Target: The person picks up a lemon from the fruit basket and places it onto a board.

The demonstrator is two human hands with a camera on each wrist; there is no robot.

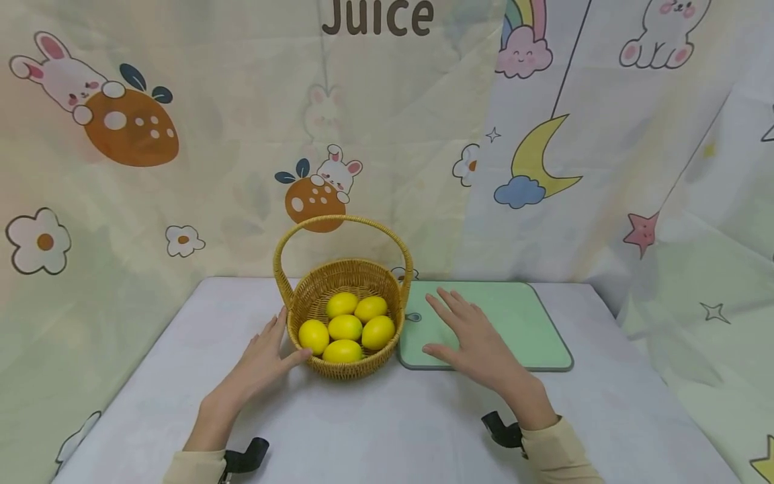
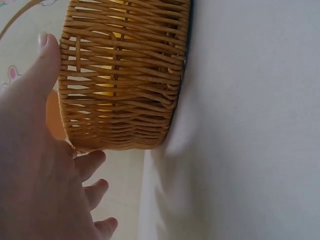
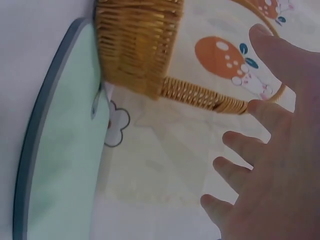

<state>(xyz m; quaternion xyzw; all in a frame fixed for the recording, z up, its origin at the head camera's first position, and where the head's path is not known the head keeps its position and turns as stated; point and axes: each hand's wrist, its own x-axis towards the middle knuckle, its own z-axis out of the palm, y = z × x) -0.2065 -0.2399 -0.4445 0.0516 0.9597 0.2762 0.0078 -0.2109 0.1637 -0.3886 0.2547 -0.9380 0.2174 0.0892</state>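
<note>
A wicker basket (image 1: 357, 368) with a tall arched handle (image 1: 343, 219) stands on the table and holds several yellow lemons (image 1: 345, 327). At its left side is my left hand (image 1: 261, 363), fingers spread along the wall and thumb at the front rim; whether it presses on the wicker cannot be told. In the left wrist view the thumb (image 2: 46, 62) lies by the rim. My right hand (image 1: 474, 339) hovers with spread fingers above a pale green cutting board (image 1: 526, 323), to the right of the basket, and holds nothing.
The cutting board, grey-edged with a small hanging hole (image 1: 414, 316), lies flat close against the basket's right side. A white cloth covers the table (image 1: 387, 430). Behind it hangs a printed curtain (image 1: 242, 134). Each wrist carries a black camera mount (image 1: 246, 457).
</note>
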